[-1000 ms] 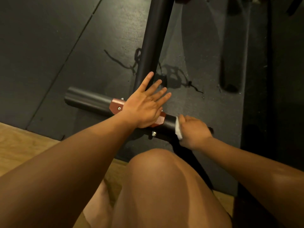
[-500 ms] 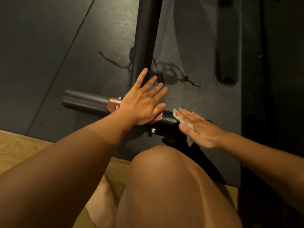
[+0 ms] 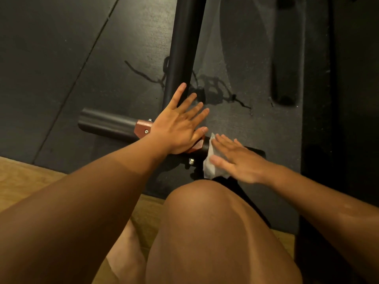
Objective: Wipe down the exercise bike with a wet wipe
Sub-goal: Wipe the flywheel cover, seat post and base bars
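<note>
The exercise bike's black base bar (image 3: pixel 106 121) lies across the dark floor mat, with a reddish-brown bracket (image 3: pixel 142 127) at its middle. A black frame tube (image 3: pixel 184 44) rises from there toward the top of the view. My left hand (image 3: pixel 180 128) rests flat on the bracket with its fingers straight and spread. My right hand (image 3: pixel 235 158) lies flat, fingers straight, pressing a white wet wipe (image 3: pixel 210 162) onto the right part of the base bar. The wipe drapes over the bar's near side.
A dark rubber mat (image 3: pixel 61 68) covers the floor under the bike, and a wooden floor (image 3: pixel 30 177) borders it at the near left. My bare knee (image 3: pixel 207 218) fills the lower middle. Another dark bar (image 3: pixel 287 68) lies at the upper right.
My right hand went from gripping the wipe against the bar to lying flat on it. The wipe now spreads wider over the bar. My left hand stayed on the bracket.
</note>
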